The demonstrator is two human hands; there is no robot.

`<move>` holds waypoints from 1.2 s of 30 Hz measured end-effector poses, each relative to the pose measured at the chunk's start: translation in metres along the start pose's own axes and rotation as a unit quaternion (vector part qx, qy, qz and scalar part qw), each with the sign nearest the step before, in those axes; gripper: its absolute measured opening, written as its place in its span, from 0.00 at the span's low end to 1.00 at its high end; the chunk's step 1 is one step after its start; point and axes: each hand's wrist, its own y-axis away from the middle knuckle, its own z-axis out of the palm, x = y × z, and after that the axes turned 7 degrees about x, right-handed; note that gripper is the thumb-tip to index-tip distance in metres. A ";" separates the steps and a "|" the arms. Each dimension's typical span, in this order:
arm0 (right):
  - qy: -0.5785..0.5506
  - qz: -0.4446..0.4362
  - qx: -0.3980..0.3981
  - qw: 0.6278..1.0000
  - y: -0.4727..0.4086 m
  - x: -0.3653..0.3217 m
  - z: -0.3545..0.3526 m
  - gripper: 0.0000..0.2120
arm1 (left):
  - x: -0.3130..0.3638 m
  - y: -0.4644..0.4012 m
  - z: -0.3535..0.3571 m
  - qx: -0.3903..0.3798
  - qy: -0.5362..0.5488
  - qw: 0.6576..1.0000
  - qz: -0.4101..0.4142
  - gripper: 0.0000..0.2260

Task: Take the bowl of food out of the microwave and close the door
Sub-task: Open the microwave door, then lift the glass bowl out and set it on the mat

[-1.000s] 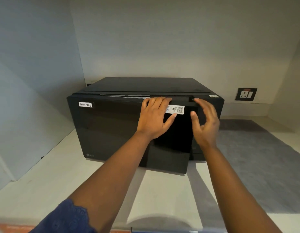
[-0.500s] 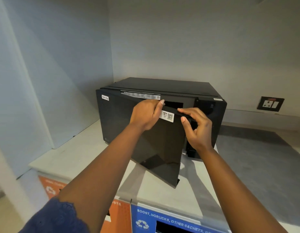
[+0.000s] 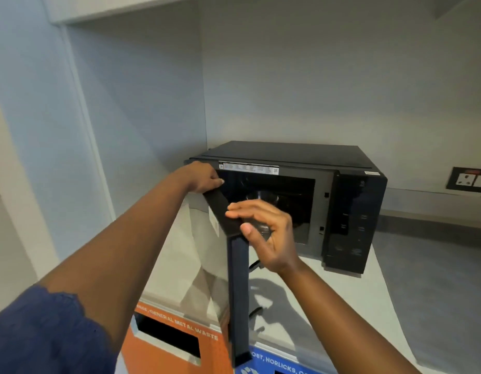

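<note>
A black microwave (image 3: 352,211) stands on a pale counter in an alcove. Its door (image 3: 238,279) is swung wide open toward me, seen almost edge-on. My left hand (image 3: 200,176) grips the door's top edge near the hinge side. My right hand (image 3: 266,233) hovers by the door's free upper corner, fingers apart, holding nothing. Inside the dark cavity a clear glass bowl (image 3: 262,197) sits on the turntable, partly hidden behind my right hand; its contents cannot be made out.
The counter (image 3: 341,306) carries a grey mat (image 3: 436,292) on the right. A wall socket (image 3: 468,179) is behind the microwave on the right. Below the counter edge are an orange waste bin (image 3: 177,344) and a blue bin (image 3: 271,367). A wall closes the left side.
The door went from shut to wide open, swinging left toward me. My left hand slid along its top edge toward the hinge. My right hand let go. The bowl inside came into sight.
</note>
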 end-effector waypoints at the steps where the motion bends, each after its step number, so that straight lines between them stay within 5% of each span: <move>1: -0.008 -0.004 -0.010 1.000 -0.001 -0.001 0.010 0.21 | -0.007 0.000 -0.002 -0.005 -0.009 1.000 -0.004 0.20; 5: -0.037 -0.027 -0.047 0.998 -0.001 -0.006 0.047 0.26 | -0.028 0.006 -0.006 -0.017 -0.046 0.999 -0.020 0.26; 19: -0.054 -0.069 -0.123 0.989 -0.012 -0.012 0.177 0.14 | -0.086 0.030 -0.045 -0.130 -0.140 0.982 0.009 0.26; 28: -0.042 -0.086 -0.149 0.984 -0.010 -0.002 0.195 0.16 | -0.085 -0.004 -0.049 -0.115 -0.097 0.988 -0.027 0.13; 32: -0.029 -0.097 -0.080 0.992 -0.004 0.020 0.189 0.17 | -0.071 -0.026 -0.041 -0.057 -0.173 0.983 0.001 0.18; 36: 0.050 -0.038 -0.005 0.998 0.000 0.065 0.171 0.15 | -0.059 -0.054 -0.022 0.001 -0.130 0.991 0.027 0.17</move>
